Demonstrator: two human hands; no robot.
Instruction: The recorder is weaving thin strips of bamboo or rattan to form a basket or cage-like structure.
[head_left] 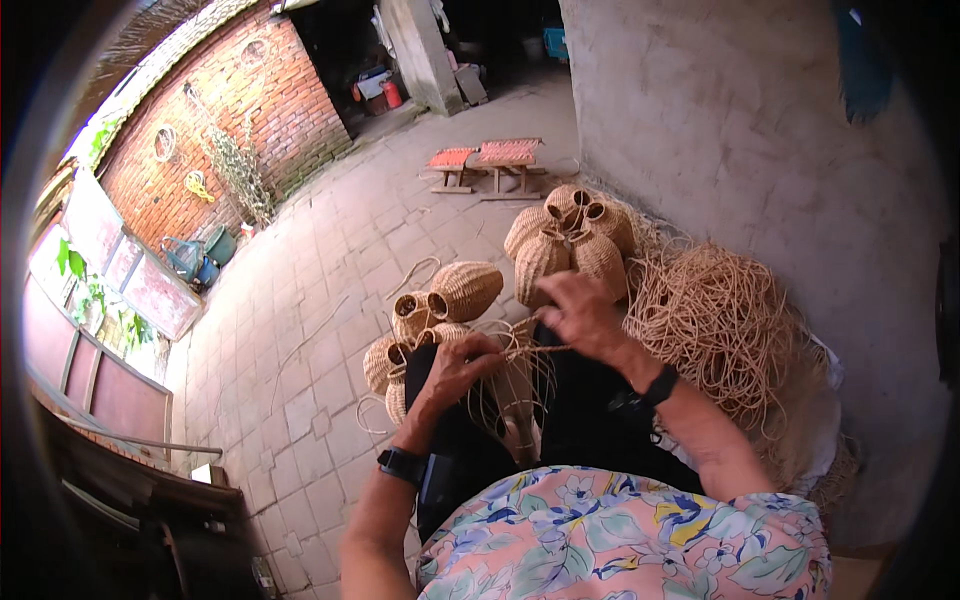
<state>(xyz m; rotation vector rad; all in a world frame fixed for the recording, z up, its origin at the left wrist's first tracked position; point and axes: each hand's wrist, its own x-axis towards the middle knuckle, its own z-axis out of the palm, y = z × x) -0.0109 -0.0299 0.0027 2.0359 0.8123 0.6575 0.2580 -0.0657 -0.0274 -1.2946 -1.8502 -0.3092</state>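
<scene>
Above my lap, my left hand (462,370) is closed on a bundle of pale straw cords (518,352), part of a piece being woven. Loose ends fan out and hang down between my knees. My right hand (588,318) is just to the right, its fingers bent together at a cord running from the bundle; the exact grip is partly hidden. Beyond my left knee lies a group of round woven straw baskets (468,290) with dark open mouths. Past my right hand another cluster of the same baskets (597,255) stands on the floor.
A large tangled heap of straw cord (715,325) lies at my right, against a grey wall (740,120). Two low red-topped stools (508,152) stand further off on the paved floor (330,330). A brick wall (225,120) rises at the far left.
</scene>
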